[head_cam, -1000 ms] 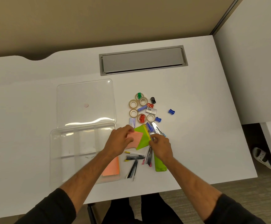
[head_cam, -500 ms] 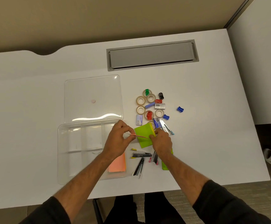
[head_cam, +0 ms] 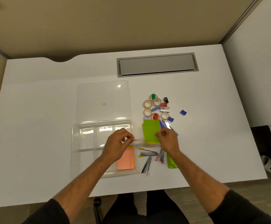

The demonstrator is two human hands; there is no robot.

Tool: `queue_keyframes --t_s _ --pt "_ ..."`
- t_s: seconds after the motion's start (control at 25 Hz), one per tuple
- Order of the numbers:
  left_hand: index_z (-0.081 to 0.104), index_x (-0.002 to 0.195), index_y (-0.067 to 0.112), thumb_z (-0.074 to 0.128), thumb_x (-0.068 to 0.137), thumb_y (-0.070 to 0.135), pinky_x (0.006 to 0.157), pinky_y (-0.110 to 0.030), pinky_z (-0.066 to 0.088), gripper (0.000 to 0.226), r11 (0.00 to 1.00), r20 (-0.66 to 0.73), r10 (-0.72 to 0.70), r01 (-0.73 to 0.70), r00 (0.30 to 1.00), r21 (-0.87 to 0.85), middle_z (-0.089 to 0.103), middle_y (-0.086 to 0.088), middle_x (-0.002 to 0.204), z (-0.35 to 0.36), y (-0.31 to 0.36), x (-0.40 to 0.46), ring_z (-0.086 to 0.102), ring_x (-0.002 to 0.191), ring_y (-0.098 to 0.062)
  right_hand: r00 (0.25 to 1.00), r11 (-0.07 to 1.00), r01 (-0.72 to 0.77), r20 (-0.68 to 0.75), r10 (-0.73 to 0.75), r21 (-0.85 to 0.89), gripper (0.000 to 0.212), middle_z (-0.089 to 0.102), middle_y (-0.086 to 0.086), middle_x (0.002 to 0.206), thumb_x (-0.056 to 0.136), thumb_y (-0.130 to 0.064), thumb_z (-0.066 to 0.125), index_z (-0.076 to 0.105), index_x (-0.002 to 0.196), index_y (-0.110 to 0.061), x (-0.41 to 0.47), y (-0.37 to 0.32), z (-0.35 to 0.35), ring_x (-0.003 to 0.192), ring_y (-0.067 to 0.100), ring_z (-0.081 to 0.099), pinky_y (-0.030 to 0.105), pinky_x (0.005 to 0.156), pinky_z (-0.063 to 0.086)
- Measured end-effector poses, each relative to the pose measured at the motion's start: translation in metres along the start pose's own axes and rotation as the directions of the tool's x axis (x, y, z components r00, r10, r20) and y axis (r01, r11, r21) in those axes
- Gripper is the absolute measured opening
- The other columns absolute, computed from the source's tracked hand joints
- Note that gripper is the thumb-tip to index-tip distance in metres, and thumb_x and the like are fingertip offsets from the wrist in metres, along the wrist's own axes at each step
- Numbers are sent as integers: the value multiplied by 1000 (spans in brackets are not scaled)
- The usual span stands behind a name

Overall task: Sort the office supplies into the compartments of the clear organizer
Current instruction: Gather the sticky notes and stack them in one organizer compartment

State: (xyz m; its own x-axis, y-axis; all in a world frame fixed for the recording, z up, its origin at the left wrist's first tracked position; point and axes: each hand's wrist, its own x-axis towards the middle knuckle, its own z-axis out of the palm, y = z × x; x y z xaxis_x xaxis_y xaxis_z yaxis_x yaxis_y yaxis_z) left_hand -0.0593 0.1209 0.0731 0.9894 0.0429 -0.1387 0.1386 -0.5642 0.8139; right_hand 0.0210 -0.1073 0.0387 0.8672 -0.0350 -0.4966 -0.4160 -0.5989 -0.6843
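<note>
the clear organizer (head_cam: 76, 143) on the white tabletop (head_cam: 34, 110) held one orange note pad (head_cam: 126, 158) in its near right compartment; its lid (head_cam: 103, 97) lay behind. five tape rolls (head_cam: 147, 103) sat nearby. the left hand (head_cam: 117, 143) pinched a pink note (head_cam: 135, 139) edge-on; the right hand (head_cam: 168, 139) pinched the green notes (head_cam: 151, 132)

Over the clear organizer (head_cam: 83, 159) on the white worktop (head_cam: 34, 126), the left hand (head_cam: 117, 146) pinches a thin pink sticky note (head_cam: 137, 139), while the right hand (head_cam: 168, 139) grips green sticky notes (head_cam: 151, 130).
</note>
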Motion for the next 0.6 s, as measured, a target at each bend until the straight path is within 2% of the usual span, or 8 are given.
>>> queue_keyframes --t_s 0.16,0.32,0.4,0.52,0.6 --pt "65 87 27 69 86 14 68 -21 43 14 978 14 105 -105 994 178 57 17 86 -17 -7 -23 50 82 -3 996 999 21 -90 -17 48 13 66 2 78 89 -19 65 66 82 -8 -22 -15 3 76 17 62 30 68 50" --pt "67 90 16 66 83 8 60 -36 49 11 891 192 165 -230 967 391 60 3 91 -18 -24 -47 57 84 -18 989 997 30 -146 -19 69 14 67 6 78 88 -18 65 66 79 -7 -39 -16 4 73 19 61 31 66 48" --pt "66 94 13 62 84 7 60 -39 48 12 827 307 174 -308 936 471 61 -5 95 -8 -35 -56 58 84 -27 987 998 28 -161 -18 55 15 67 5 75 86 -20 66 66 74 -11 -47 -12 6 72 18 61 29 63 46" --pt "63 99 11 57 88 8 59 -39 46 13 749 418 148 -378 896 545 60 -8 96 7 -48 -64 56 81 -28 983 997 21 -185 -8 72 13 67 1 75 86 -21 67 67 74 -15 -58 -8 11 74 18 63 29 65 48" --pt "63 93 13 62 85 6 55 -38 47 10 721 451 151 -410 880 559 59 -6 90 12 -56 -70 55 74 -25 980 996 27 -201 -10 81 13 68 2 75 86 -21 67 68 76 -13 -63 -8 14 76 19 64 33 68 52"
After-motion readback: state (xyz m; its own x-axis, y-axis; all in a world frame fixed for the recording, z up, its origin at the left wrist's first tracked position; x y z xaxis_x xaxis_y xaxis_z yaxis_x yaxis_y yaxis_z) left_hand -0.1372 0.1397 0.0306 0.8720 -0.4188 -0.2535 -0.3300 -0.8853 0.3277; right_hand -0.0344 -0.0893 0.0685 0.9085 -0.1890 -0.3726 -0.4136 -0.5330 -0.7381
